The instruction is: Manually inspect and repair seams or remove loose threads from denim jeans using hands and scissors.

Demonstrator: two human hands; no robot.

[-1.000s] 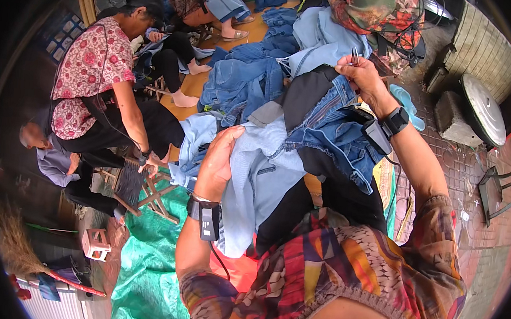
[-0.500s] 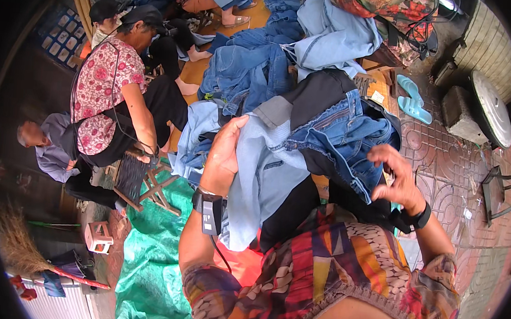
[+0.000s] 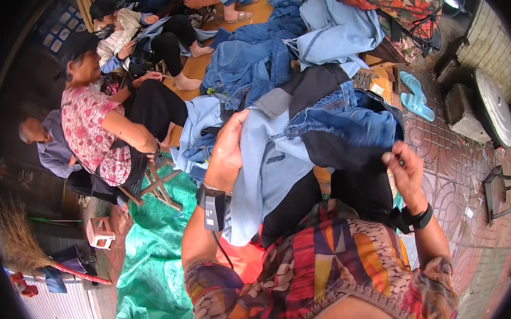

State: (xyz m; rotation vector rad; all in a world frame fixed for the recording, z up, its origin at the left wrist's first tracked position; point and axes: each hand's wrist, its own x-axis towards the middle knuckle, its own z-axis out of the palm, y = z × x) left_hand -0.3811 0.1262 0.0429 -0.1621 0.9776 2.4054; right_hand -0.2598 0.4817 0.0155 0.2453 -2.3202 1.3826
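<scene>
Paving (image 3: 441, 172) is seen right of the black trousers (image 3: 357, 193), over which a denim garment (image 3: 320, 128) is draped, apparently for support, and steadied by the nearly open left hand (image 3: 228, 146), while any hold by the half-curled right hand (image 3: 407, 171) cannot be told.

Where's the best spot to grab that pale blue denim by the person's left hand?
Probably the lower end of the pale blue denim, coming from the person's body side. It hangs there as a loose flap, easy to pinch, while higher up it lies against the left hand and the darker denim.
</scene>
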